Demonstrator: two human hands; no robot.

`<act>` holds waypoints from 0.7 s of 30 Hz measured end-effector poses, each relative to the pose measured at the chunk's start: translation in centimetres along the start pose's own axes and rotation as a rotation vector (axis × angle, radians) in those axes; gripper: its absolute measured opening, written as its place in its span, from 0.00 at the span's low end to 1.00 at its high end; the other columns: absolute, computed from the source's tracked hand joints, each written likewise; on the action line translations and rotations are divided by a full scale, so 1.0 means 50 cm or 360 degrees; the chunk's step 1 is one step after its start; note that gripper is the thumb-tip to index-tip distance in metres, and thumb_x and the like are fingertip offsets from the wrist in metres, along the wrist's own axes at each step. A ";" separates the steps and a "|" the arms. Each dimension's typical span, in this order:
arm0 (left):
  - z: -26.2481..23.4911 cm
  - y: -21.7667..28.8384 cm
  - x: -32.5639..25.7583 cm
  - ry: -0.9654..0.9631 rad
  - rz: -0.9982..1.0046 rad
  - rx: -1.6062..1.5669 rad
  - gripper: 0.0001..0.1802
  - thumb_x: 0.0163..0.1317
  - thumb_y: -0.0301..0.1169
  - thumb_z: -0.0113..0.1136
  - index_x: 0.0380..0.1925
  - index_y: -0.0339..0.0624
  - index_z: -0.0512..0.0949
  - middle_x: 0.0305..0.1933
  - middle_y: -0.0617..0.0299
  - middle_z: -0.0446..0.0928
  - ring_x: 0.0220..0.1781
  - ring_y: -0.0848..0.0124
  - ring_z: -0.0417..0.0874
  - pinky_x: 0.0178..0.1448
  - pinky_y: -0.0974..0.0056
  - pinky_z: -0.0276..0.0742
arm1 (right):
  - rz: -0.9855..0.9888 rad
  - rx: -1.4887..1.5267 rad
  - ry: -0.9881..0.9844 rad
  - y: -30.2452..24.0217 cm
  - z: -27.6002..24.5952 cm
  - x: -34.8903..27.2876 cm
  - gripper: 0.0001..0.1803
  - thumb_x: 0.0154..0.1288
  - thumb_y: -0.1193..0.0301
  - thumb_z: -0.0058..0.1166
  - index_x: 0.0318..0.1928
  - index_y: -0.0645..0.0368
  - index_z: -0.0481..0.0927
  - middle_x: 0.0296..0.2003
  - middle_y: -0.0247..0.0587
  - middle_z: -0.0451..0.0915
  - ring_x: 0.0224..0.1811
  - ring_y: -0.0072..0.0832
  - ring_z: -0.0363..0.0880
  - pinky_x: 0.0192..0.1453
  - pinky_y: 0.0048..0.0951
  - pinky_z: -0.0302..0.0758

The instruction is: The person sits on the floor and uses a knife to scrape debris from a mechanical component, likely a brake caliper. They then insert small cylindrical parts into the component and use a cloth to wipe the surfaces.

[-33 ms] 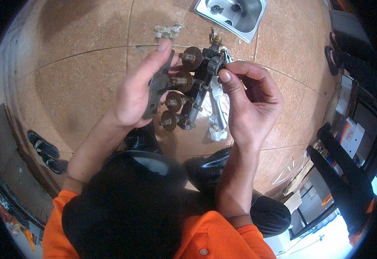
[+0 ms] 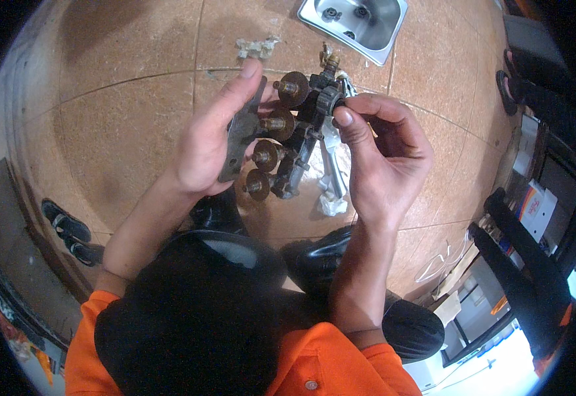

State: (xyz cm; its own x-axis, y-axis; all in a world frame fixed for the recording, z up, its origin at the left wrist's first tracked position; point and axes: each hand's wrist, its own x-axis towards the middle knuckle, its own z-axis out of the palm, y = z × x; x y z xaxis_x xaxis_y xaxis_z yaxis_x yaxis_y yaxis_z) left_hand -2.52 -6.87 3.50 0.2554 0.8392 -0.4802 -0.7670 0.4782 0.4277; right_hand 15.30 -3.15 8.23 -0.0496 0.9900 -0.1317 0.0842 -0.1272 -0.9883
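Between my hands is a dark, grimy metal valve assembly (image 2: 293,177). A row of several rusty discs with stub shafts (image 2: 292,89) sticks out from its left side, and a brass-coloured fitting (image 2: 331,60) tops its far end. My left hand (image 2: 199,148) is wrapped around a flat dark metal plate (image 2: 238,135) beside the discs; its fingers pass behind and are partly hidden. On the other side, thumb and forefinger of my right hand (image 2: 390,165) pinch the end of a ridged dark knob (image 2: 328,101) near the assembly's far end.
A steel basin (image 2: 393,39) holding a few dark round parts stands on the tiled floor ahead. Whitish scraps (image 2: 258,47) lie left of it. A silvery rod with crumpled wrapping (image 2: 332,198) is beneath my hands. Sandals (image 2: 65,223) lie left; another person's foot (image 2: 507,92) shows right.
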 end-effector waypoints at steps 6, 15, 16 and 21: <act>0.004 0.002 0.003 -0.0051 -0.0072 -0.0227 0.32 0.76 0.56 0.39 0.48 0.37 0.79 0.42 0.52 0.84 0.36 0.66 0.88 0.34 0.65 0.86 | -0.0228 -0.0280 -0.0040 0.004 -0.007 0.007 0.06 0.59 0.87 0.64 0.36 0.66 0.83 0.36 0.38 0.83 0.39 0.22 0.80 0.45 0.23 0.77; 0.010 -0.001 -0.005 -0.0040 -0.0156 -0.0202 0.34 0.75 0.58 0.39 0.48 0.37 0.79 0.42 0.53 0.84 0.33 0.68 0.87 0.31 0.68 0.84 | -0.0005 -0.0302 -0.0105 -0.017 -0.012 -0.003 0.05 0.61 0.86 0.61 0.37 0.66 0.82 0.35 0.37 0.83 0.39 0.20 0.82 0.44 0.22 0.79; 0.005 -0.001 -0.004 -0.0113 -0.0160 -0.0233 0.34 0.75 0.58 0.38 0.48 0.36 0.79 0.43 0.52 0.84 0.34 0.67 0.87 0.33 0.67 0.85 | 0.0027 -0.0300 -0.0126 -0.021 -0.014 -0.001 0.05 0.61 0.85 0.61 0.37 0.66 0.82 0.35 0.36 0.83 0.38 0.20 0.82 0.44 0.22 0.79; -0.012 -0.018 0.009 -0.0081 -0.0118 -0.0161 0.36 0.75 0.58 0.38 0.51 0.34 0.78 0.46 0.49 0.84 0.44 0.63 0.87 0.47 0.60 0.85 | 0.0145 -0.0277 -0.0212 -0.028 -0.020 0.013 0.05 0.61 0.84 0.62 0.37 0.65 0.81 0.34 0.35 0.83 0.38 0.19 0.81 0.44 0.22 0.79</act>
State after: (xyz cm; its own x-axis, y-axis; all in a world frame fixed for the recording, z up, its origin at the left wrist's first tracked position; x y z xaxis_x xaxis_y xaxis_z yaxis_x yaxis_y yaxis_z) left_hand -2.07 -7.06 2.42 0.3412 0.8157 -0.4671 -0.7999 0.5130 0.3116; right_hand 16.15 -2.26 9.61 -0.1640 0.9568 -0.2400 0.2639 -0.1918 -0.9453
